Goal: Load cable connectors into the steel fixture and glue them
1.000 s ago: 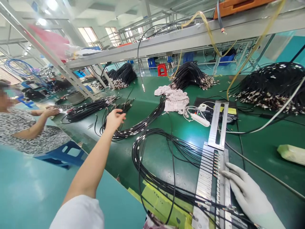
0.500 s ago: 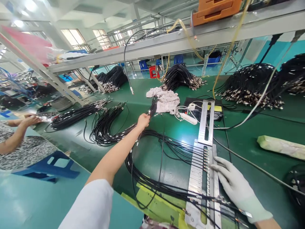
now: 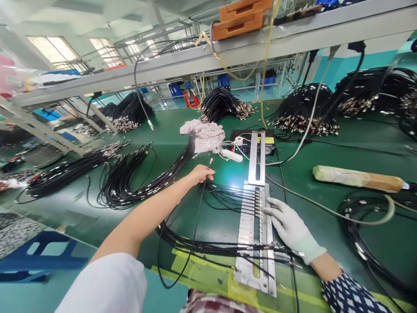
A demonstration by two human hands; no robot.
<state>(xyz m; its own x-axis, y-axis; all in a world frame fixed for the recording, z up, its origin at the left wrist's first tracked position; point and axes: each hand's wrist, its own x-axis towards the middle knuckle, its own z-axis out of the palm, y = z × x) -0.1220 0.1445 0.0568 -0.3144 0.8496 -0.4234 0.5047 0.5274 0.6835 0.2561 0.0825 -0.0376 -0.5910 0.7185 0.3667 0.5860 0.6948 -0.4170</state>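
Note:
My left hand is bare and pinched shut on a single thin black cable, whose metal tip sticks up just above my fingers. The cable hangs down in a loop toward the table's near edge. My right hand, in a white glove, lies flat with fingers spread on the right side of a slotted metal fixture. Several black cables run from the left across the fixture's slots. The fixture rests on a green table.
Piles of black cables with metal ends lie left and along the back. A white cloth, a black box and a wrapped long bundle sit near the fixture. A coil lies right. A metal shelf spans overhead.
My left hand pulled back from the far cable pile toward the fixture, now pinching one cable. The view swung right; the person at the left has mostly left the frame.

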